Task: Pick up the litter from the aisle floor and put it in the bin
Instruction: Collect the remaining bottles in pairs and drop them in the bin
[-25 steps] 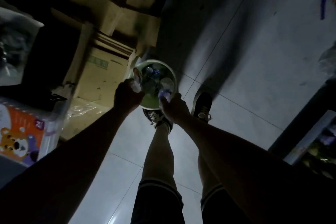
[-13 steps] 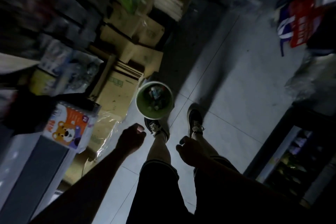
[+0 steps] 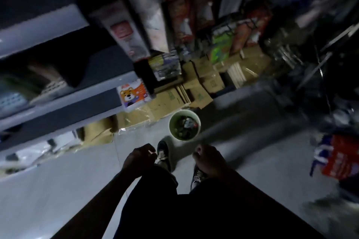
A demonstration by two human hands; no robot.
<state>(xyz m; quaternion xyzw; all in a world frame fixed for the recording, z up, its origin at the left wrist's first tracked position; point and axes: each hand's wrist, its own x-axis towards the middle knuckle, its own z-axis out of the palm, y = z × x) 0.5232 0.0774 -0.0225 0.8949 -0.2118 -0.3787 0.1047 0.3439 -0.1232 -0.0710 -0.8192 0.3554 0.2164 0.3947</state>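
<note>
The round bin (image 3: pixel 172 129), green inside with a pale rim, stands on the tiled floor just ahead of my feet. Several pieces of litter (image 3: pixel 186 124) lie inside it, bottles among them as far as the dim light shows. My left hand (image 3: pixel 138 158) hangs over my left knee, below and left of the bin, with its fingers curled in and nothing in it. My right hand (image 3: pixel 208 159) hangs below and right of the bin, a loose fist holding nothing. Neither hand touches the bin.
Grey shelves (image 3: pixel 58 103) run along the left, with a pack printed with a cartoon bear (image 3: pixel 134 93) at their end. Flattened cardboard boxes (image 3: pixel 171 101) lie behind the bin. A red and blue pack (image 3: pixel 342 159) sits at the right. My shoes (image 3: pixel 163 153) stand below the bin.
Both hands were over the bin holding litter; that litter has left them and they have drawn back toward my knees. My view has risen and swung left, so the bin looks smaller and farther.
</note>
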